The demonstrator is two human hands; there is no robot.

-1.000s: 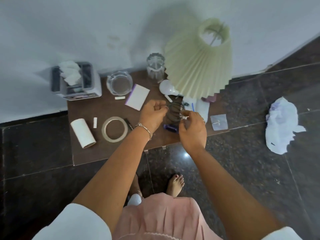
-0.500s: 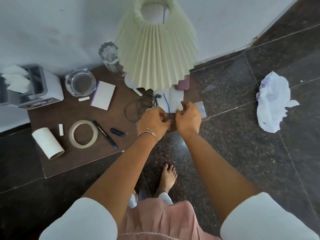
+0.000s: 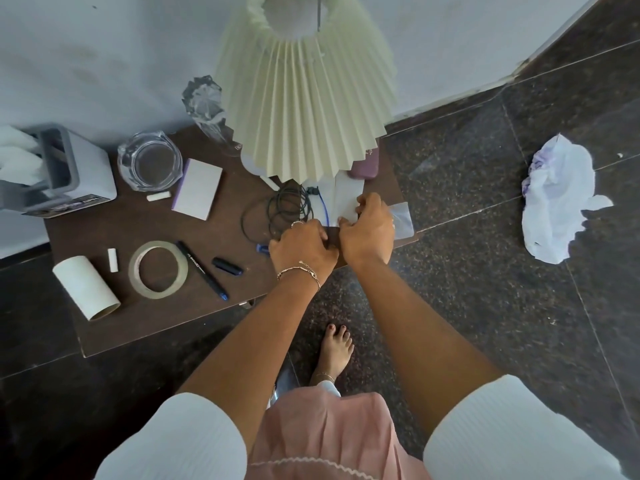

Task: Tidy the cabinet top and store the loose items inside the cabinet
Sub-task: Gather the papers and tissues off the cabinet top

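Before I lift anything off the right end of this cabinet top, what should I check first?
1. Left hand grip: cannot tell; the fingers are curled and what they hold is hidden.
2. Right hand grip on the white paper: cannot tell; the fingers sit at its edge.
3. Black cable free of the hands: not ok; its loose coil lies beside the left hand.
4. Headroom: not ok; the lampshade overhangs the paper.
5. Cabinet top tidied: not ok; tape ring, pen and cardboard tube lie out.
6. Cabinet door open: cannot tell; out of view.
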